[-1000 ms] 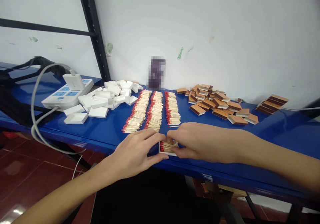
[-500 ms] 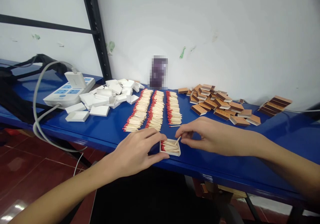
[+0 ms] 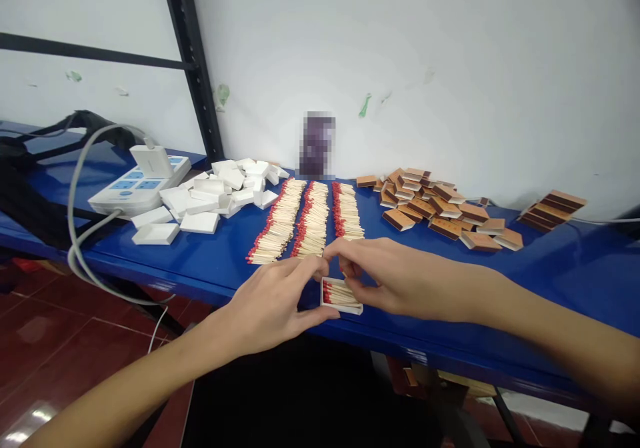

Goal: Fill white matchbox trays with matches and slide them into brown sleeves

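In the head view, a small white matchbox tray (image 3: 342, 310) lies near the front edge of the blue table, filled with red-tipped matches (image 3: 339, 294). My left hand (image 3: 283, 293) grips its left end between thumb and fingers. Over the tray's right side is my right hand (image 3: 383, 271), its fingers pinched together on a match; only a bit of red shows between them, and the rest is hidden. Three long rows of loose matches, the left row (image 3: 278, 221), the middle row (image 3: 313, 221) and the right row (image 3: 346, 209), lie just beyond my hands.
White empty trays (image 3: 220, 191) are heaped at the left beside a power strip (image 3: 135, 185) with a grey cable. Brown matchbox sleeves (image 3: 430, 205) lie piled at the right, with a stack (image 3: 553, 209) farther right. A blurred dark object (image 3: 318, 145) leans on the wall.
My right hand has moved left, from the tray's right end to over it, its index finger now close to my left fingers. My left hand stays on the tray.
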The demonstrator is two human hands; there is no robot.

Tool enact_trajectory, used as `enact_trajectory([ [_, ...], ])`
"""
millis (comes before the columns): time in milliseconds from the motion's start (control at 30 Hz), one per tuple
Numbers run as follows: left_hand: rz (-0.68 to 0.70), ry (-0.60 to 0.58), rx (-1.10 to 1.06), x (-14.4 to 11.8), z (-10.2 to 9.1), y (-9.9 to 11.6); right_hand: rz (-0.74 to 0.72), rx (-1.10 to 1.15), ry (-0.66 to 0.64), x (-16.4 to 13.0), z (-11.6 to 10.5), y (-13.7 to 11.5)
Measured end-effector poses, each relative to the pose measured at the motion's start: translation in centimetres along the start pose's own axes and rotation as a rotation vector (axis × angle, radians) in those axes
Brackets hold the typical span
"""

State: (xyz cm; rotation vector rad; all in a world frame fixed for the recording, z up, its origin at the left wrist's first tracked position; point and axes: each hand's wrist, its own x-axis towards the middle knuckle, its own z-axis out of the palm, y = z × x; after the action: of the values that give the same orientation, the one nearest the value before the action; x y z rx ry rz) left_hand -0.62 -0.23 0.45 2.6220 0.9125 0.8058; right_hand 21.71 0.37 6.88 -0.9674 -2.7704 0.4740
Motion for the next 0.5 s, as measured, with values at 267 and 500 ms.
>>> enact_trajectory([
  [267,0.068,-0.004,0.077,-0.1,0.1,0.0,0.078,0.069,-0.059,-0.8,-0.4,-0.1],
  [500,0.158,-0.042,0.097,0.0,-0.1,0.0,0.139,0.154,-0.095,-1.0,0.3,0.9],
])
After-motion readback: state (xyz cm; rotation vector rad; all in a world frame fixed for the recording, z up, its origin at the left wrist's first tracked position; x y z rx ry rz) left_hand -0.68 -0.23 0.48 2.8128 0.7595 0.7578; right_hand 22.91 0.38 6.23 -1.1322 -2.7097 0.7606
